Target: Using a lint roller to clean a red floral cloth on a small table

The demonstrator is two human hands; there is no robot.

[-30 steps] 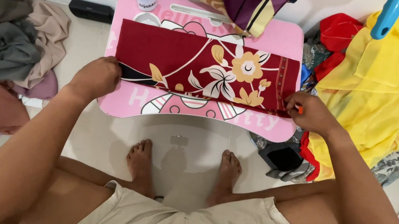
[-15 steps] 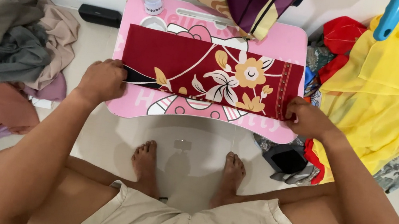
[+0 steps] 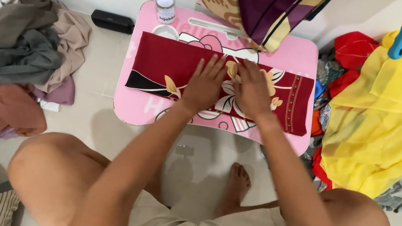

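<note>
- I am pressing my left hand (image 3: 205,83), open and flat, on the folded maroon cloth (image 3: 166,62).
- My right hand (image 3: 252,90), also open, is lying flat beside it on the pink table (image 3: 132,108).

Beyond the fingers (image 3: 211,67) a hanging cloth (image 3: 259,5) and a small jar (image 3: 165,6) block the table (image 3: 132,108), while its near edge stays open.

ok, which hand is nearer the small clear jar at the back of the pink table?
Left. The left hand lies flat on the red floral cloth, below and right of the jar; the right hand lies beside it, farther right.
</note>
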